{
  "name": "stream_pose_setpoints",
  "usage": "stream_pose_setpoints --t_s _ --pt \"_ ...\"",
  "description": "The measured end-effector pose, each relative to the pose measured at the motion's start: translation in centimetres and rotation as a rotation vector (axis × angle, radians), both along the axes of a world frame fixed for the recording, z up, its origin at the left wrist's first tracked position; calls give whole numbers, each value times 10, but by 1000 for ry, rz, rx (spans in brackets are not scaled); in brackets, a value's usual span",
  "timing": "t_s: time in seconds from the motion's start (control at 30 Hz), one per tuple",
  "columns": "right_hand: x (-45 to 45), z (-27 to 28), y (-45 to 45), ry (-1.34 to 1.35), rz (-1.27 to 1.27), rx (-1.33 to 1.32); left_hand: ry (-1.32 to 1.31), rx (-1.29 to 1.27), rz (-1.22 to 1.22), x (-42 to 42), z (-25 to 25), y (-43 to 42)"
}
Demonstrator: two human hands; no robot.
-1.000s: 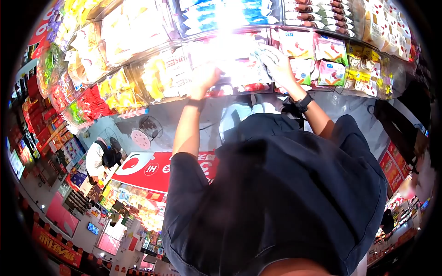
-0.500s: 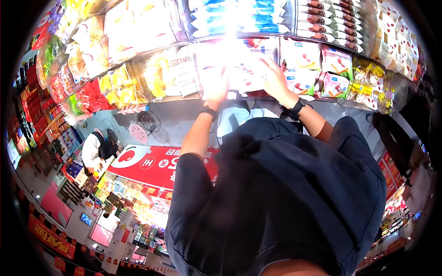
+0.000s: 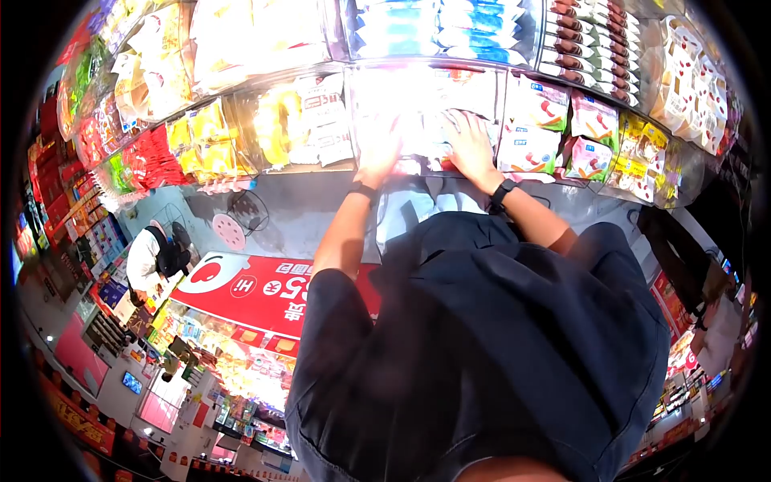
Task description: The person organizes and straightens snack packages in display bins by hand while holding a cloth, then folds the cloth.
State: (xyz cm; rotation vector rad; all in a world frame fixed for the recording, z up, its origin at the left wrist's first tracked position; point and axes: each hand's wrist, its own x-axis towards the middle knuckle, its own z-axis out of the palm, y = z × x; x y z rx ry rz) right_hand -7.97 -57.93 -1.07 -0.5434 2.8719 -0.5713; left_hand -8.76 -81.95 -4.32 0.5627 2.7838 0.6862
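Observation:
Both my hands rest over the middle bin [image 3: 506, 104] of the lower shelf row, on packets washed out by glare. My left hand [image 3: 381, 153] is at the bin's left side, its fingers lost in the bright light. At the bin's right part, my right hand [image 3: 468, 145] lies with its fingers spread on pale packets, holding nothing. White packets with pink pictures [image 3: 530, 149] are just right of it. Left of my left hand are white packets with red print [image 3: 325, 120] and yellow packets [image 3: 279, 128].
Blue-and-white packets [image 3: 478, 28] and brown-and-white ones [image 3: 590, 48] fill the upper row. A person in white [image 3: 144, 261] bends at the left. Another person [image 3: 717, 321] is at the right edge. A red banner [image 3: 249, 291] lies behind me.
My right hand has moved left and down from the bin's right side, letting go of a pale packet. My left hand has shifted right. The view has tilted, and the shelves appear further right.

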Motion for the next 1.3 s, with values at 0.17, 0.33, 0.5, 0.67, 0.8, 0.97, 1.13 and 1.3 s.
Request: stream_pose_setpoints --t_s 0.17,0.33,0.5,0.67,0.8,0.97,1.13,1.3 --pt "-1 14 -7 -39 -43 -155 -97 186 107 1 -14 -2" --pt "-1 16 10 -15 -50 -409 73 179 45 -2 45 -8" --pt "-5 62 -17 -186 -303 -642 208 166 516 10 73 -72" --pt "-31 98 -96 -399 -62 -758 272 28 924 -18 51 -181" --pt "-43 96 -210 -588 -69 -947 -151 -68 842 -51 21 -239" --pt "-56 34 -341 -817 -432 -893 -210 58 844 -71 13 -283" --pt "-61 -13 -387 -458 -421 -305 -212 207 764 -65 21 -288" --pt "-71 -45 -385 -345 -255 -427 -229 61 752 -68 22 -280"
